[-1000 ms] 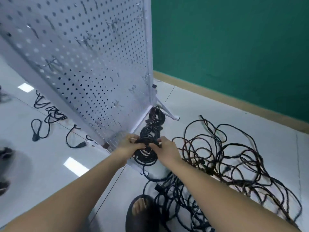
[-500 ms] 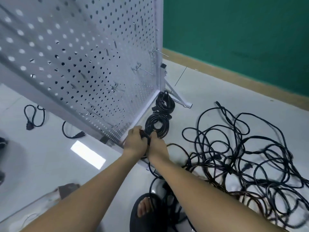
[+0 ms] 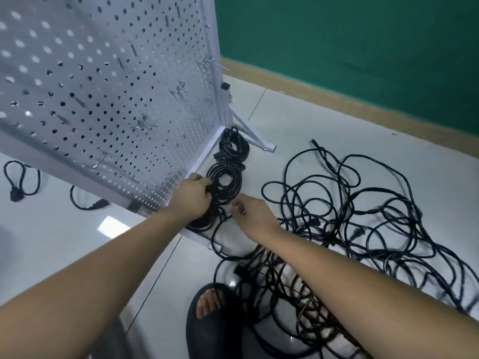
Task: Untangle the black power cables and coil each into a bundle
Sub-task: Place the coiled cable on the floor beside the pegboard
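Black power cables [image 3: 328,230] sprawl tangled over the floor by a sandalled foot [image 3: 207,304]. Beyond, the left hand [image 3: 193,198] grips a coiled bundle [image 3: 202,224] at the pegboard [image 3: 103,86] base. The right hand [image 3: 252,212] is curled in a pinch just beside it, though I cannot tell what it holds.

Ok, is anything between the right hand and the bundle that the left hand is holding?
Nothing visible blocks it. The right hand sits just right of the coiled cable bundle gripped by the left hand. Only a loose cable strand lies low in the gap.
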`<state>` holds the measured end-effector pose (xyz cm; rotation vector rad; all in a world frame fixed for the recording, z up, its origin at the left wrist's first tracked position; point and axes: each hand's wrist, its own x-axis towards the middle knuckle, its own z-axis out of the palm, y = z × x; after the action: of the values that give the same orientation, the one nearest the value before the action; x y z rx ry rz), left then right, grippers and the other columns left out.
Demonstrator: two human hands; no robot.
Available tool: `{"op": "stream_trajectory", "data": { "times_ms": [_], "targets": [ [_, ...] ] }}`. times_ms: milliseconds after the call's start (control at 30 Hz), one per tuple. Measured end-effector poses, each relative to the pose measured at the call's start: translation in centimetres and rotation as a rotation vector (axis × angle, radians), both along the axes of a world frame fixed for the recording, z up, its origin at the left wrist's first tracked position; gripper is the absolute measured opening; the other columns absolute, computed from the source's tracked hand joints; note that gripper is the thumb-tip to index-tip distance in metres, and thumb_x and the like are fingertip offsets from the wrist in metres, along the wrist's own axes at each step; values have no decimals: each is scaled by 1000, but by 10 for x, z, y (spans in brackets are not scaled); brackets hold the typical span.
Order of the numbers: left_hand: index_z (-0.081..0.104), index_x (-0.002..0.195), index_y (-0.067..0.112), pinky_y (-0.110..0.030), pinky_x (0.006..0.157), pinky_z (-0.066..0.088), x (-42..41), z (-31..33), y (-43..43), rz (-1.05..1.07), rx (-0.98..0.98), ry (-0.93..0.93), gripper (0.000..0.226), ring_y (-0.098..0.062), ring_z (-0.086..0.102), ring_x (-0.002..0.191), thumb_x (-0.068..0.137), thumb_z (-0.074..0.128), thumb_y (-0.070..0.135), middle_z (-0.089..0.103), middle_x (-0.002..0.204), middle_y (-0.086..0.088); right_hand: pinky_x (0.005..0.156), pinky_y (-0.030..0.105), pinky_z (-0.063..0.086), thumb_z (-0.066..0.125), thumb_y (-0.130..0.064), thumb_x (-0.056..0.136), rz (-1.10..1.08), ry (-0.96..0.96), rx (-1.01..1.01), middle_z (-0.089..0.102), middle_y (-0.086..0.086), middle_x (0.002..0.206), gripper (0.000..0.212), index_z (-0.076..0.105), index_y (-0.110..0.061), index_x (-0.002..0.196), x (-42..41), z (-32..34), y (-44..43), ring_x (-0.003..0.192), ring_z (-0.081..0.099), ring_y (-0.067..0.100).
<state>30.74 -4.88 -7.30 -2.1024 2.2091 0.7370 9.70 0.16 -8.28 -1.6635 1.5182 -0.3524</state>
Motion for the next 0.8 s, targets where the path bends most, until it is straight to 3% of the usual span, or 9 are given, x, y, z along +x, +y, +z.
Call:
{"op": "stream_trajectory", "data": {
  "times_ms": [100, 267, 367, 500, 633, 733, 800],
  "targets": [
    [69, 131, 16, -48, 98, 55, -43, 9, 11, -73, -95, 137, 39, -35, 63, 117, 93, 64, 15, 63, 129, -10, 66, 35, 53, 59, -25, 107, 11, 21, -54, 74, 2, 93, 14, 69, -17, 112, -47, 14, 10, 77, 67, 20],
    [68, 128, 18, -46, 98, 53, -124, 16, 23, -205, -64, 244, 31, -29, 62, 115, 97, 64, 20, 63, 123, -4, 69, 38, 52, 55, -15, 106, -46, 163, -139, 75, 5, 91, 15, 70, -15, 103, -138, 16, 22, 82, 68, 27],
    [67, 125, 21, -45, 92, 56, -168, 9, 35, -302, 4, 276, 27, -25, 66, 105, 99, 61, 22, 67, 115, -3, 80, 41, 57, 55, -11, 102, -34, 344, -109, 73, 8, 108, 19, 71, -16, 110, -183, 2, 27, 99, 69, 31],
    [66, 129, 25, -43, 92, 54, -207, -10, 54, -364, 108, 283, 30, -24, 64, 106, 99, 64, 24, 67, 116, -2, 94, 44, 54, 60, -2, 97, 85, 496, -123, 65, 13, 121, 35, 69, -12, 129, -208, -22, 32, 118, 59, 37],
    [64, 136, 26, -43, 94, 54, -221, -27, 63, -351, 182, 259, 35, -24, 64, 109, 101, 63, 27, 67, 123, -4, 106, 40, 43, 67, -15, 98, 187, 622, -122, 59, 8, 139, 48, 56, -18, 145, -200, -42, 29, 127, 53, 33],
    [61, 138, 24, -42, 95, 55, -224, -33, 65, -261, 231, 293, 36, -24, 66, 109, 102, 63, 25, 71, 123, -5, 114, 38, 37, 68, -12, 95, 187, 729, -128, 53, 9, 147, 65, 43, -18, 155, -197, -48, 23, 137, 49, 32],
    [61, 132, 22, -41, 93, 56, -224, -34, 62, -167, 233, 319, 30, -23, 68, 105, 102, 63, 24, 74, 119, -3, 115, 38, 35, 67, -12, 96, 194, 762, -112, 54, 12, 146, 61, 45, -16, 153, -198, -47, 18, 138, 49, 32]
  ]
}}
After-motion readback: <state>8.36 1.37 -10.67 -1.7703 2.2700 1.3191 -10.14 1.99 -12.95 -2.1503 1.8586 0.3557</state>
